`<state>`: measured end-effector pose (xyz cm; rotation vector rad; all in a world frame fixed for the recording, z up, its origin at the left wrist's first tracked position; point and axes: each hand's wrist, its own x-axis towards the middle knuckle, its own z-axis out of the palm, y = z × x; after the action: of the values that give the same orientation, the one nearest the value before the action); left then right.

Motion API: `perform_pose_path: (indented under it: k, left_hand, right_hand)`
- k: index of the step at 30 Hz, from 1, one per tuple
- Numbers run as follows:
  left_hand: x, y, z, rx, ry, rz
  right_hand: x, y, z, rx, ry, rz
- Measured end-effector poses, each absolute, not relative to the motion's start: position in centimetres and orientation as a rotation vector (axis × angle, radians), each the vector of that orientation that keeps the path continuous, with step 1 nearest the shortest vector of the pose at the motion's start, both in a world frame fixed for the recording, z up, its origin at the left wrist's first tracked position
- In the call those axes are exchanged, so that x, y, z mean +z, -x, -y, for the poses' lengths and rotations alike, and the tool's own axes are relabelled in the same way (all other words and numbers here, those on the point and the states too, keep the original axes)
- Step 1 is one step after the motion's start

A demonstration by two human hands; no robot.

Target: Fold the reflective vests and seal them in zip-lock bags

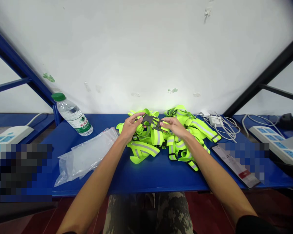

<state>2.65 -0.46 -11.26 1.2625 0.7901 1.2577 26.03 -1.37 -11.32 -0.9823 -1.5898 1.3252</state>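
Between my two hands is a black side-release buckle (pixel 151 121) on neon yellow webbing. My left hand (pixel 132 126) pinches its left half, and my right hand (pixel 173 126) grips the right half. The halves meet or nearly meet; whether they are latched I cannot tell. Below and behind lie the neon yellow reflective straps (pixel 144 151) with silver stripes, in a loose tangle on the blue table (pixel 136 178). A second heap of the same straps (pixel 180 143), with black adjusters, lies under and beside my right hand.
Clear plastic bags (pixel 85 156) lie left of the straps, near a green-capped water bottle (pixel 74 115). On the right are a phone (pixel 235 165), a white charger with coiled cable (pixel 216 122) and a power strip (pixel 278 144). A white wall (pixel 146 58) closes the back.
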Motion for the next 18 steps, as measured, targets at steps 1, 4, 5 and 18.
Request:
perform_pose_path:
  k: [1,4,5,18]
  left_hand:
    - [-11.25,-2.67,0.48,1.257,-1.261,-0.795]
    - [-11.19,-2.73,0.53,1.263,-1.259,-0.803]
    - [-11.19,-2.76,0.53,1.267,-1.255,-0.804]
    - [-11.42,-2.85,0.47,1.257,-1.274,-0.784]
  right_hand:
    - [-11.30,-26.04,1.38,1.322,0.989,1.598]
    - [-11.19,-26.05,1.46,1.317,1.004,1.606]
    - [-11.15,-26.05,1.50,1.319,1.005,1.605]
    - [-11.16,-25.61,1.76,1.341,0.986,1.626]
